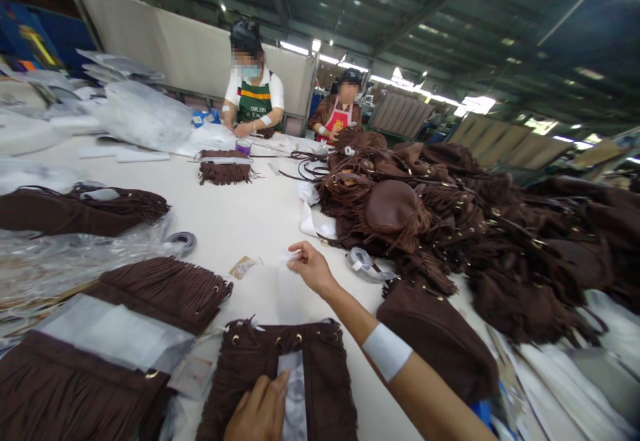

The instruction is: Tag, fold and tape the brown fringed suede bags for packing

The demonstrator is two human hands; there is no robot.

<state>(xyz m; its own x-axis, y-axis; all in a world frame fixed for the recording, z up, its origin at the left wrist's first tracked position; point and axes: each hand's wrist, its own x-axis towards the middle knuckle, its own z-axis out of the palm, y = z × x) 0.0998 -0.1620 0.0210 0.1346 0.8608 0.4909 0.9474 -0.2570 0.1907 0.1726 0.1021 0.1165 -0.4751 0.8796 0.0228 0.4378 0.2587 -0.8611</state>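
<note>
A dark brown fringed bag [327,381] with gold eyelets lies flat at the front. A shiny grey-white strip [296,394] runs down its middle. My left hand [257,407] rests on the bag, fingers bent and together, with the fingertips on the strip's left edge. Beyond the bag, my right hand [313,269] is raised over the table, thumb and fingers pinched on a thin, see-through white sheet [290,297]. The sheet hangs down toward the bag's top edge. A pale band [387,351] wraps my right forearm.
Brown fringed bags [395,204] are heaped at the right. More fringed pieces [160,287] with plastic wrap lie at the left. Rolls of grey strip [363,261] sit on the white table [235,221]. Two co-workers [255,104] are across the table.
</note>
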